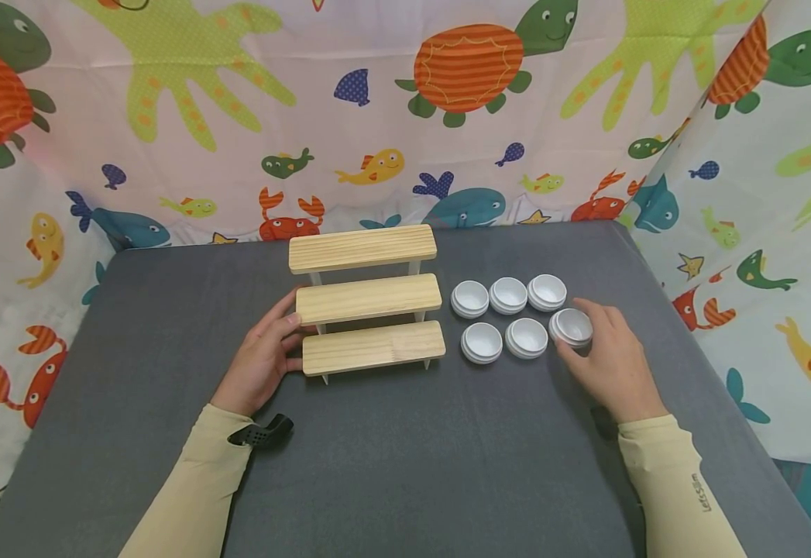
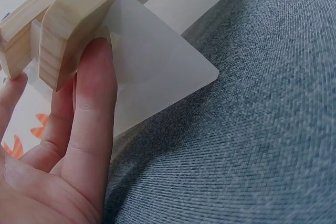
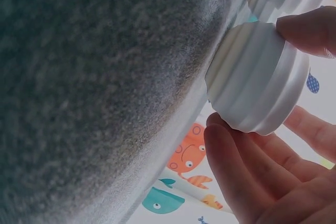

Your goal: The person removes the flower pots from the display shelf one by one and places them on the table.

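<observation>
A wooden three-step display stand stands near the table's middle, its pale boards on translucent legs. At its left end is my left hand, with the thumb by the middle board and the fingers round the board ends. The left wrist view shows fingertips against the lower board's underside, beside a translucent leg. My right hand holds a small white bowl between thumb and fingers. Up close, this bowl has a stepped, ribbed side, and its base is at the cloth.
Several matching white bowls stand in two short rows between the stand and my right hand. Dark grey cloth covers the table. A curtain printed with sea animals hangs along the back and both sides.
</observation>
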The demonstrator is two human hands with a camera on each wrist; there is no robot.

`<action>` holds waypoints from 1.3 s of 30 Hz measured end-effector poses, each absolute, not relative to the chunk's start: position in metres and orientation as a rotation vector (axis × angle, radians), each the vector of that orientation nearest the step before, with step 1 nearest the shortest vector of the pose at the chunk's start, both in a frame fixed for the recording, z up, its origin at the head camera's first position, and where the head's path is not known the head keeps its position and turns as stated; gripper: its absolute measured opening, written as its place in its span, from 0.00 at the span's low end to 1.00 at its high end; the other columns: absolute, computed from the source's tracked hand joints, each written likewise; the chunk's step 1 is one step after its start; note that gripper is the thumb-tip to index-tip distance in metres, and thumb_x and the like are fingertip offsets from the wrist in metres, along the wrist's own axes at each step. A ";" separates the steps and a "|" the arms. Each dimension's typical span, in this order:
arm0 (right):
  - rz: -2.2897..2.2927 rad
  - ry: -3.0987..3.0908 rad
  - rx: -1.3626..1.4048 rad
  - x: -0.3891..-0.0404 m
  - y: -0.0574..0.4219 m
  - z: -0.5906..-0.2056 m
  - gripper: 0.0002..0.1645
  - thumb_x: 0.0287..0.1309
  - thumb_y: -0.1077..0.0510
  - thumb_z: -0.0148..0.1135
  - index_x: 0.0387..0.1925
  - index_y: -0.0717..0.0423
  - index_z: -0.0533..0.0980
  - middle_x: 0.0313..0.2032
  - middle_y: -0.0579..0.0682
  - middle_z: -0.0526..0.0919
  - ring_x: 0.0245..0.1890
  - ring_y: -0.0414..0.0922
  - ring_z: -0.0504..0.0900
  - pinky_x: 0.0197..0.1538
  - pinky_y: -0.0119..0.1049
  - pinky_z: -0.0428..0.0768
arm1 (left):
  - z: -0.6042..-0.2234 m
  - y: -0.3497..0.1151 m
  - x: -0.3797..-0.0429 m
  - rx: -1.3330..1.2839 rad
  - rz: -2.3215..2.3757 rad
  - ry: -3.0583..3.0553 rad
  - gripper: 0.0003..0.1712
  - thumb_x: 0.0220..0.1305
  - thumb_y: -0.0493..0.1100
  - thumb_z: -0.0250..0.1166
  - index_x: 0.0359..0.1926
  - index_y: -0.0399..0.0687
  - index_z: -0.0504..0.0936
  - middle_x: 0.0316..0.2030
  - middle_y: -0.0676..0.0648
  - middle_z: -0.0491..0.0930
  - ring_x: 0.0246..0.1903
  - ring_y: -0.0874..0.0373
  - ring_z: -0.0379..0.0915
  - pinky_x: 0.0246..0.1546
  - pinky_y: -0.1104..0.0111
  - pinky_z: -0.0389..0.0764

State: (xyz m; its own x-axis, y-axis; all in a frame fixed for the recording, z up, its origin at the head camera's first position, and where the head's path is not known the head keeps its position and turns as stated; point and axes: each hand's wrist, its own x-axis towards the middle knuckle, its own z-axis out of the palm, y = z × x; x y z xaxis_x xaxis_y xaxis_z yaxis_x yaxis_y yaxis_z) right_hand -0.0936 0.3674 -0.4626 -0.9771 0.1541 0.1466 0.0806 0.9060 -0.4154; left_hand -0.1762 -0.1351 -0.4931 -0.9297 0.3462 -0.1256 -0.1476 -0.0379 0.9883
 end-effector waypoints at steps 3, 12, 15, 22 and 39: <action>0.620 -2.901 -0.181 -0.094 0.367 -0.463 0.43 0.66 0.51 0.74 0.76 0.60 0.68 0.66 0.69 0.74 0.63 0.68 0.76 0.64 0.73 0.75 | -0.493 -0.135 -0.176 0.210 2.031 1.911 0.36 0.86 0.58 0.52 0.87 0.73 0.52 0.75 0.39 0.68 0.66 0.50 0.79 0.49 0.56 0.90; 0.620 -2.930 -0.178 -0.096 0.366 -0.463 0.44 0.66 0.50 0.74 0.77 0.61 0.67 0.67 0.70 0.73 0.65 0.69 0.75 0.65 0.74 0.74 | -0.492 -0.136 -0.174 0.194 2.034 1.921 0.36 0.86 0.58 0.52 0.87 0.73 0.53 0.75 0.39 0.69 0.66 0.49 0.78 0.49 0.56 0.90; 0.623 -2.934 -0.156 -0.100 0.365 -0.463 0.44 0.66 0.51 0.74 0.77 0.61 0.67 0.67 0.70 0.73 0.65 0.70 0.75 0.65 0.74 0.74 | -0.492 -0.139 -0.171 0.185 2.045 1.924 0.36 0.86 0.59 0.52 0.87 0.73 0.53 0.75 0.39 0.69 0.66 0.48 0.78 0.49 0.56 0.90; 0.631 -2.948 -0.109 -0.108 0.365 -0.464 0.44 0.66 0.52 0.73 0.77 0.62 0.67 0.67 0.71 0.72 0.64 0.70 0.75 0.65 0.74 0.73 | -0.493 -0.140 -0.166 0.158 2.072 1.931 0.36 0.86 0.59 0.53 0.87 0.72 0.53 0.75 0.39 0.69 0.68 0.45 0.77 0.50 0.57 0.90; 0.590 -2.939 -0.093 -0.098 0.392 -0.447 0.57 0.65 0.28 0.69 0.81 0.57 0.62 0.73 0.69 0.69 0.71 0.69 0.69 0.67 0.77 0.70 | -0.451 -0.169 -0.153 0.121 1.697 2.500 0.38 0.82 0.64 0.57 0.85 0.66 0.60 0.64 0.36 0.78 0.57 0.43 0.84 0.53 0.55 0.90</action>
State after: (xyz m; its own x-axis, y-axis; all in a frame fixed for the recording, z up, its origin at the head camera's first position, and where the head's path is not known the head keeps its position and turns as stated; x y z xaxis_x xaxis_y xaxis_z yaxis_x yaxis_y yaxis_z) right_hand -0.0983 0.3919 -0.4471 -0.9879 0.0882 0.1273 0.0322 0.9212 -0.3877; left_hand -0.1532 -0.1687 -0.4505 -0.9899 0.1316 -0.0520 0.0002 0.3690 0.9294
